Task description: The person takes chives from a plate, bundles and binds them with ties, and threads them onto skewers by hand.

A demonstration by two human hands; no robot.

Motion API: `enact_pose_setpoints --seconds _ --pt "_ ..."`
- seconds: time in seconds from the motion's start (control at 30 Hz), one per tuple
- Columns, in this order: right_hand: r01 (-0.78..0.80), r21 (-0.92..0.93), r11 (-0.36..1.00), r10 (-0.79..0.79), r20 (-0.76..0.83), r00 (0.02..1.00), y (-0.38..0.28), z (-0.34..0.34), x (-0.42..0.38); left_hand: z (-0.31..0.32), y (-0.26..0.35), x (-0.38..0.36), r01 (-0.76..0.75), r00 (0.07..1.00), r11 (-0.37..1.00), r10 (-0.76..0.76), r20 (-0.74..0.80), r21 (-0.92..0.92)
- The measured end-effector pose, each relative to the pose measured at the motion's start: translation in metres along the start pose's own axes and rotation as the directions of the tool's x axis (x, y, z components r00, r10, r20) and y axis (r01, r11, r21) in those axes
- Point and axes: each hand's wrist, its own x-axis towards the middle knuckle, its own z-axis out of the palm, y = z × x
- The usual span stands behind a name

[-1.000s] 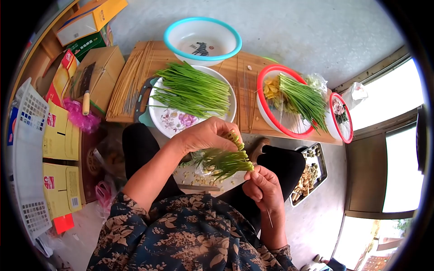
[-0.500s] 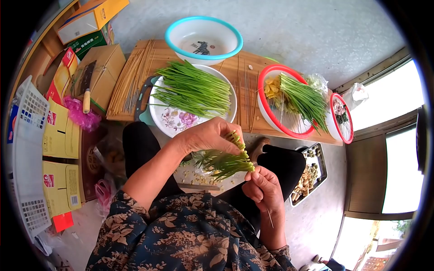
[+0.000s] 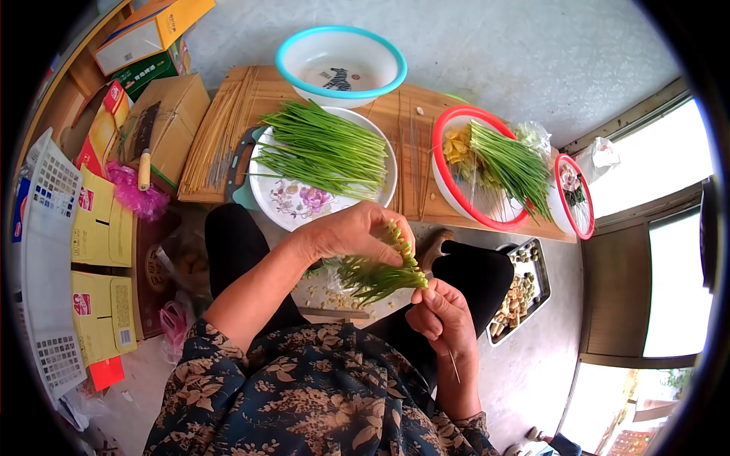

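Observation:
Over my lap, my left hand is closed round a small bunch of garlic chives, its pale cut ends lined up along the right side. My right hand pinches a thin skewer at the edge of that bunch; the skewer's tail sticks out below the palm. Its other end is hidden among the stems. Beyond my hands, more garlic chives lie on a white flowered plate on the wooden table.
Loose skewers lie on the table's left side. A blue-rimmed basin stands behind the plate. At right are a red-rimmed basin with greens and a smaller bowl. A metal tray of food pieces and cardboard boxes flank me.
My left hand and the bunch have shifted very slightly. My right hand keeps its pinch on the skewer in nearly the same place.

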Motion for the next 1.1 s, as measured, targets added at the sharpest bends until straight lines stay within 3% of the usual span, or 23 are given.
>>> enact_pose_setpoints --seconds 0.17,0.33,0.43,1.1 --pt "0.001 -0.011 1.000 -0.001 -0.004 1.000 -0.002 -0.003 0.000 0.002 -0.004 0.001 0.055 0.998 0.998 -0.055 -0.004 -0.012" --pt "0.021 -0.196 0.980 -0.035 -0.068 0.997 -0.005 -0.005 -0.005 0.001 -0.003 0.002 0.092 0.995 0.992 -0.095 -0.032 -0.092" --pt "0.004 -0.215 0.977 -0.022 -0.081 0.997 -0.006 -0.006 -0.006 0.002 -0.001 0.002 0.114 0.993 0.985 -0.116 -0.014 -0.130" --pt "0.011 -0.106 0.994 -0.017 -0.051 0.999 -0.004 -0.013 -0.004 0.002 -0.014 0.013 0.128 0.991 0.988 -0.124 0.051 -0.091"
